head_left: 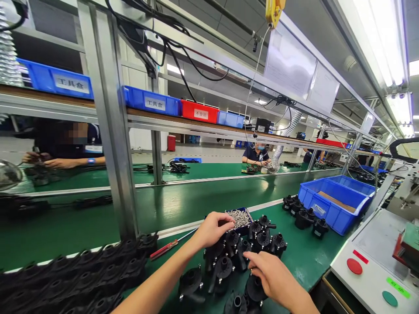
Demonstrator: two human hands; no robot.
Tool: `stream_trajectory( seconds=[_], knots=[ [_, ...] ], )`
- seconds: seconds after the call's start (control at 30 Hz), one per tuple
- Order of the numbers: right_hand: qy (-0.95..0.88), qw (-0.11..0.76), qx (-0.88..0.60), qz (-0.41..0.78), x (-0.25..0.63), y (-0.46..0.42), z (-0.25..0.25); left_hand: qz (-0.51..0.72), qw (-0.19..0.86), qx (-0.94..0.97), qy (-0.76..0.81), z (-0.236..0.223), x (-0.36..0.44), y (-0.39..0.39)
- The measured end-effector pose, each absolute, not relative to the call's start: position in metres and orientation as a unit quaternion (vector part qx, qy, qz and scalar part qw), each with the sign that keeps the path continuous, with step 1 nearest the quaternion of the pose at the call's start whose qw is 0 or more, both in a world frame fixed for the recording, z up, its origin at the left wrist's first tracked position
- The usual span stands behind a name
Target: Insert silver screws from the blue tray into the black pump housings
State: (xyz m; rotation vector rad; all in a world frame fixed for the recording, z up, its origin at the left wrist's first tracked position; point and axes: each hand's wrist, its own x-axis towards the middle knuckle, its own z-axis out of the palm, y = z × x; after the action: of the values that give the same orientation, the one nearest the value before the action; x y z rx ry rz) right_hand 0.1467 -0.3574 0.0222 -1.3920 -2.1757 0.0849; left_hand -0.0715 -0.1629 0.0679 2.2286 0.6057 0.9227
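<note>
along a green tabletop [314, 261], loose screws [238, 216] by clustered black parts [224, 267]

at far left stand packed rows of similar parts [108, 270], a red screwdriver [163, 250] lying just beside them. the left hand [216, 227], thumb and fingertips close together, is at the screw tray [242, 229]; whether it pinches a screw, i cannot tell. the cluster stands just below the tray. apart from the left, the right hand [270, 274] points a forefinger at one part, its grip unclear. setting each screw straight, without knocking neighbours, seems wise. farther right sits a blue bin [334, 220].
</note>
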Motion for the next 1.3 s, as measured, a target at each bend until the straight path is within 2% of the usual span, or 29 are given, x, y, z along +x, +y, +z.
stream_trajectory(
  seconds=[0.1, 0.23, 0.33, 0.47, 0.57, 0.67, 0.77, 0.83, 0.9, 1.03, 1.3],
  knots=[
    [-0.807, 0.294, -0.509, 0.049, 0.149, -0.362, 0.024, 0.325, 0.423, 0.819, 0.211, 0.079, -0.072, -0.189],
    [-0.695, 0.448, -0.558, 0.071, 0.141, -0.368, 0.03, 0.282, 0.549, 0.766, 0.176, 0.084, -0.068, -0.22],
    [-0.686, 0.51, -0.516, 0.058, 0.127, -0.369, 0.032, 0.254, 0.596, 0.745, 0.159, 0.081, -0.063, -0.237],
    [-0.677, 0.544, -0.494, 0.027, 0.114, -0.369, 0.031, 0.248, 0.616, 0.731, 0.156, 0.077, -0.058, -0.25],
    [-0.671, 0.539, -0.507, 0.037, 0.112, -0.372, 0.033, 0.262, 0.593, 0.742, 0.172, 0.076, -0.059, -0.255],
    [-0.69, 0.522, -0.5, -0.019, 0.115, -0.379, 0.037, 0.26, 0.53, 0.781, 0.204, 0.075, -0.066, -0.257],
    [-0.756, 0.427, -0.48, -0.128, 0.12, -0.388, 0.035, 0.218, 0.45, 0.832, 0.241, 0.072, -0.076, -0.255],
    [-0.791, 0.351, -0.464, -0.19, 0.122, -0.392, 0.029, 0.182, 0.435, 0.844, 0.255, 0.071, -0.083, -0.253],
    [-0.802, 0.31, -0.454, -0.234, 0.122, -0.393, 0.02, 0.159, 0.444, 0.842, 0.261, 0.069, -0.086, -0.252],
    [-0.799, 0.284, -0.447, -0.286, 0.119, -0.387, 0.004, 0.142, 0.46, 0.84, 0.251, 0.068, -0.084, -0.25],
    [-0.823, 0.258, -0.417, -0.287, 0.122, -0.379, 0.007, 0.132, 0.559, 0.791, 0.21, 0.056, -0.079, -0.237]
  ],
)
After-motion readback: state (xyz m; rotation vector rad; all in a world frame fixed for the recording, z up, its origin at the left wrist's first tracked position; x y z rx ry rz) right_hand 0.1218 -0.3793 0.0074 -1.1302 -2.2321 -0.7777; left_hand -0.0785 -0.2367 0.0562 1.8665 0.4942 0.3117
